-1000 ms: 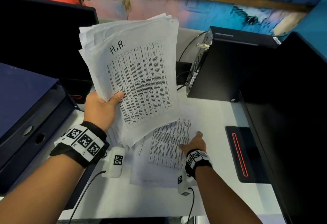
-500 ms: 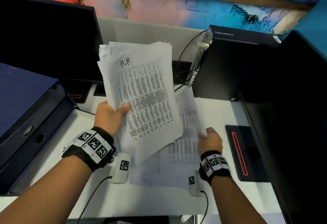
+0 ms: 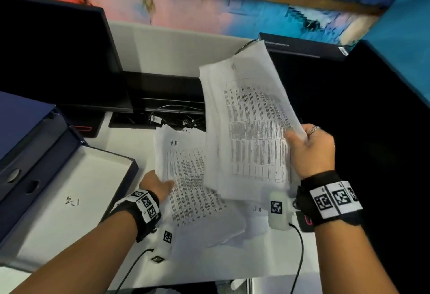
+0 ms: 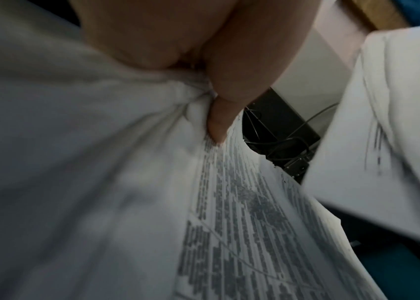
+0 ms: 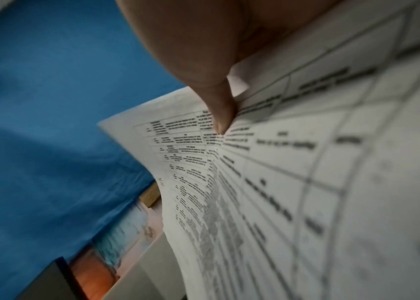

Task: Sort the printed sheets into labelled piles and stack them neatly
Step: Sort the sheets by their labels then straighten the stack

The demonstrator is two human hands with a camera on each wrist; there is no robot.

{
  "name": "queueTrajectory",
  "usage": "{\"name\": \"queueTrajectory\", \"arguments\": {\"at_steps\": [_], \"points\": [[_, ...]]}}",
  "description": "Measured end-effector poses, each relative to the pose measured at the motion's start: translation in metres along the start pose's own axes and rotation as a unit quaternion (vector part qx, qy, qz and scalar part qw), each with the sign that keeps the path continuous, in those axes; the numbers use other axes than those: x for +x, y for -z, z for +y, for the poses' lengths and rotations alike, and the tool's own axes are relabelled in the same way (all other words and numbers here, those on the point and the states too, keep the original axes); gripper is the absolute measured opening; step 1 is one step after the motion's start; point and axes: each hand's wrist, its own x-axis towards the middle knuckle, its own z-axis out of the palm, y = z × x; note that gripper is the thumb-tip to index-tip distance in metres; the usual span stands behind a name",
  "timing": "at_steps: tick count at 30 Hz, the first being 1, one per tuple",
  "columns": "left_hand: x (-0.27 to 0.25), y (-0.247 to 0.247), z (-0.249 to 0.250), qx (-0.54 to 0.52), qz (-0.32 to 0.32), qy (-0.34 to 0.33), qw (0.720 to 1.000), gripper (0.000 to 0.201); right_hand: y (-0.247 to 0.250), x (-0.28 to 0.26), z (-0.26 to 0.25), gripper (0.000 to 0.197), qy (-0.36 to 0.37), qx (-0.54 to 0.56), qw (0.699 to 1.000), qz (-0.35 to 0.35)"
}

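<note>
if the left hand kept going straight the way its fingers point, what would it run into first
Probably the raised sheaf that the right hand holds: the left hand, gripping the H.R. stack, points right and slightly away. Depth is unclear; it might pass underneath.

My H.R. pile (image 3: 186, 177), white sheets printed with dense tables and "H.R." handwritten at the top, lies fanned and uneven on the desk. Beside it, a second sheaf (image 3: 251, 126) of printed table pages stands raised and tilted, partly overlapping the pile's right edge.
</note>
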Motion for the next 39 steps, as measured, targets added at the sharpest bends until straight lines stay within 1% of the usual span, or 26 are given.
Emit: {"name": "queueTrajectory", "arguments": {"at_steps": [2, 4, 5, 6, 8, 9, 11, 12, 14, 15, 16, 17, 18, 19, 20, 21, 22, 23, 24, 25, 28, 30, 32, 34, 37, 39], "points": [[0.005, -0.002, -0.004, -0.028, 0.003, -0.006, 1.0, 0.056, -0.014, -0.001, 0.004, 0.009, -0.039, 0.023, 0.998, -0.05], [0.012, -0.002, -0.008, -0.09, -0.003, -0.017, 0.996, 0.037, -0.042, -0.004, 0.02, 0.01, -0.102, 0.041, 0.988, -0.11], [0.012, -0.002, -0.007, -0.119, -0.02, -0.021, 0.993, 0.03, -0.056, -0.006, 0.034, 0.013, -0.132, 0.033, 0.981, -0.135], [0.013, 0.0, -0.007, -0.14, -0.032, -0.02, 0.989, 0.033, -0.072, -0.01, 0.045, 0.019, -0.154, 0.006, 0.974, -0.163], [0.014, 0.003, -0.005, -0.163, -0.045, 0.001, 0.986, 0.053, -0.101, -0.022, 0.066, 0.037, -0.177, -0.067, 0.956, -0.223], [0.014, 0.003, -0.003, -0.174, -0.047, 0.014, 0.984, 0.062, -0.113, -0.029, 0.074, 0.045, -0.183, -0.087, 0.947, -0.249], [0.013, 0.002, 0.0, -0.182, -0.053, 0.021, 0.982, 0.068, -0.131, -0.043, 0.082, 0.057, -0.173, -0.098, 0.938, -0.284], [0.015, 0.0, 0.0, -0.168, -0.054, 0.023, 0.984, 0.066, -0.138, -0.047, 0.085, 0.058, -0.159, -0.098, 0.936, -0.298], [0.017, -0.006, -0.002, -0.096, -0.05, 0.013, 0.994, 0.061, -0.146, -0.052, 0.091, 0.056, -0.122, -0.097, 0.934, -0.322], [0.018, -0.007, -0.003, -0.056, -0.041, 0.005, 0.998, 0.058, -0.147, -0.051, 0.095, 0.053, -0.107, -0.096, 0.937, -0.318], [0.019, -0.008, -0.004, -0.033, -0.031, 0.003, 0.999, 0.055, -0.145, -0.047, 0.099, 0.05, -0.101, -0.098, 0.945, -0.295], [0.022, -0.009, -0.005, -0.02, -0.018, -0.004, 1.0, 0.051, -0.141, -0.04, 0.104, 0.047, -0.1, -0.124, 0.954, -0.253], [0.023, -0.009, -0.006, -0.017, -0.004, -0.013, 1.0, 0.045, -0.135, -0.031, 0.112, 0.05, -0.109, -0.183, 0.956, -0.202], [0.023, -0.008, -0.005, -0.014, 0.014, -0.021, 1.0, 0.038, -0.128, -0.021, 0.121, 0.058, -0.139, -0.257, 0.942, -0.164], [0.021, -0.006, -0.005, -0.011, 0.03, -0.03, 0.999, 0.031, -0.121, -0.011, 0.13, 0.071, -0.186, -0.313, 0.92, -0.145], [0.019, -0.004, -0.004, -0.015, 0.045, -0.037, 0.998, 0.026, -0.115, -0.003, 0.138, 0.084, -0.233, -0.331, 0.902, -0.148], [0.016, -0.002, -0.004, -0.034, 0.059, -0.047, 0.997, 0.024, -0.112, 0.004, 0.144, 0.094, -0.27, -0.318, 0.894, -0.165], [0.012, 0.002, -0.002, -0.064, 0.068, -0.055, 0.994, 0.021, -0.11, 0.007, 0.146, 0.099, -0.289, -0.297, 0.893, -0.178], [0.008, 0.007, -0.002, -0.101, 0.076, -0.067, 0.99, 0.018, -0.113, 0.009, 0.151, 0.098, -0.293, -0.279, 0.897, -0.177], [0.003, 0.012, 0.0, -0.132, 0.084, -0.08, 0.984, 0.015, -0.115, 0.01, 0.154, 0.093, -0.283, -0.266, 0.907, -0.163], [-0.012, 0.035, 0.012, -0.192, 0.108, -0.131, 0.967, 0.016, -0.117, 0.012, 0.154, 0.051, -0.225, -0.196, 0.95, -0.095], [-0.02, 0.055, 0.021, -0.213, 0.127, -0.166, 0.954, 0.018, -0.117, 0.01, 0.147, 0.036, -0.207, -0.154, 0.96, -0.105], [-0.025, 0.075, 0.029, -0.221, 0.154, -0.203, 0.942, 0.02, -0.12, 0.005, 0.139, 0.033, -0.194, -0.14, 0.961, -0.14], [-0.029, 0.093, 0.038, -0.214, 0.195, -0.236, 0.928, 0.023, -0.126, -0.004, 0.129, 0.035, -0.187, -0.127, 0.958, -0.178], [-0.035, 0.115, 0.046, -0.166, 0.265, -0.272, 0.91, 0.021, -0.135, -0.025, 0.116, 0.045, -0.177, -0.119, 0.946, -0.244], [-0.037, 0.127, 0.048, -0.14, 0.289, -0.289, 0.902, 0.02, -0.144, -0.04, 0.11, 0.044, -0.168, -0.138, 0.937, -0.274]]}}
